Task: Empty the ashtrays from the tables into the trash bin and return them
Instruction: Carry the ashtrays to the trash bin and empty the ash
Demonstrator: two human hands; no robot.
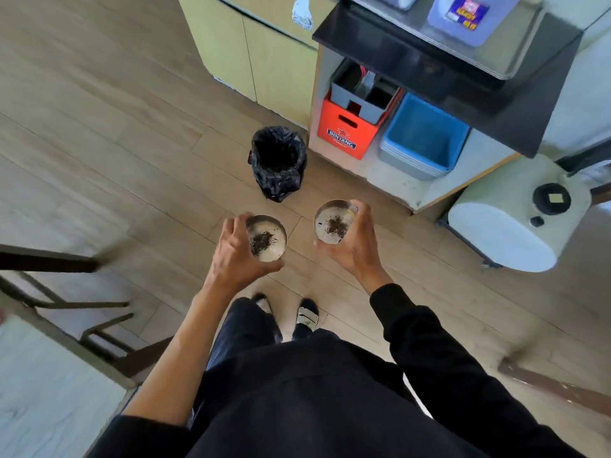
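Observation:
I hold two round metal ashtrays level over the wooden floor, each with a small pile of dark ash in it. My left hand (233, 251) grips the left ashtray (268, 239) by its rim. My right hand (355, 246) grips the right ashtray (333, 223) from its right side. A small trash bin (278, 161) lined with a black bag stands open on the floor just beyond the ashtrays, next to a counter.
A counter unit (479, 94) to the right holds a red crate (347, 130), a grey tray and stacked blue tubs (425, 137). A white round appliance (515, 216) stands at the right. A table edge (43, 375) and dark chair frame (66, 279) are at the left.

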